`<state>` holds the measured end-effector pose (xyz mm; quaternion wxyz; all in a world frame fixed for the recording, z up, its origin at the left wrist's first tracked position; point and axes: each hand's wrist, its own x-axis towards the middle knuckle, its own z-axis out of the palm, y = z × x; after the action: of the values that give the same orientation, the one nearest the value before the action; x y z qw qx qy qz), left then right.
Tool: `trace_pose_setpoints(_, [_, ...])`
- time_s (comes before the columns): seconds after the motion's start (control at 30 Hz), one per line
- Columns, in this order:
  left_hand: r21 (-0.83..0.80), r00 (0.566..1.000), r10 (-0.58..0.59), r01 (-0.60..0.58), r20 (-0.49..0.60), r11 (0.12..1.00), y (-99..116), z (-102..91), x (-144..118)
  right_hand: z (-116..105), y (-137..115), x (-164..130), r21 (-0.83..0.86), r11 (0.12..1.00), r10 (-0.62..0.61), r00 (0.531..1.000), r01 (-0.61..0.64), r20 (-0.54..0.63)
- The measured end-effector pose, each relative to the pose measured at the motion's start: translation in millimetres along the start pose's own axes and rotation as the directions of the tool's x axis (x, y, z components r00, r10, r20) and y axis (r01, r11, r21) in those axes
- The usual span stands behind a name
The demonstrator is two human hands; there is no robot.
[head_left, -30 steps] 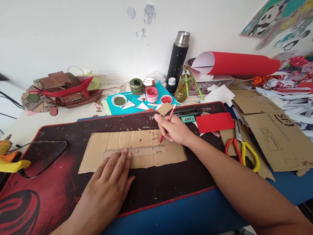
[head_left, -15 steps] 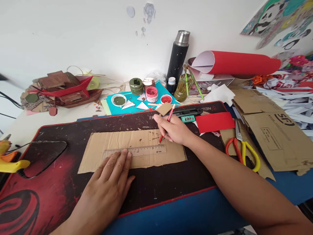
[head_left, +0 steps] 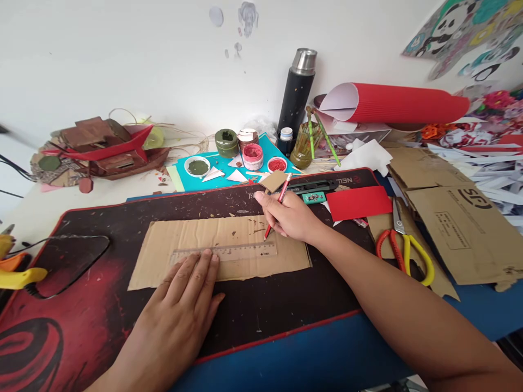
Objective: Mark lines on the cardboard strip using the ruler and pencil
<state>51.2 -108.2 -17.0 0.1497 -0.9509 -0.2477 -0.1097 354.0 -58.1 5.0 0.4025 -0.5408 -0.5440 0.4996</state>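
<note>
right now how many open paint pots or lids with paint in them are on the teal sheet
4, more may be hidden. Dark green pot at the back, pink pot right of it, white lid of green paint at the left, small red lid at the right.

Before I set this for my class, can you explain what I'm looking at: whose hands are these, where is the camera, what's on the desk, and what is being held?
The camera sits on a person's head, looking forward and down, so both hands are that person's own. The left hand lies flat with its fingers pressing a clear ruler onto a strip of cardboard. The right hand holds a red pencil with its tip on the cardboard, just above the ruler's right end. All this rests on a black and red desk mat. Around it lie scissors with red and yellow handles, a red card, open paint pots, a black flask and a roll of red corrugated paper.
</note>
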Motion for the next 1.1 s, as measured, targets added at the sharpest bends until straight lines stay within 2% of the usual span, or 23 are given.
trace_pose_setpoints(0.2, [0.033, 0.999, 0.045, -0.045, -0.012, 0.998, -0.4, -2.3, 2.1, 0.1, 1.2, 0.7, 0.0, 0.999, 0.034, 0.999, -0.034, -0.008])
trace_pose_setpoints(1.1, [0.012, 1.0, 0.022, -0.022, -0.01, 1.0, -0.6, -1.6, 1.3, -0.5, 1.1, 1.0, 0.001, 1.0, 0.021, 1.0, -0.021, 0.009])
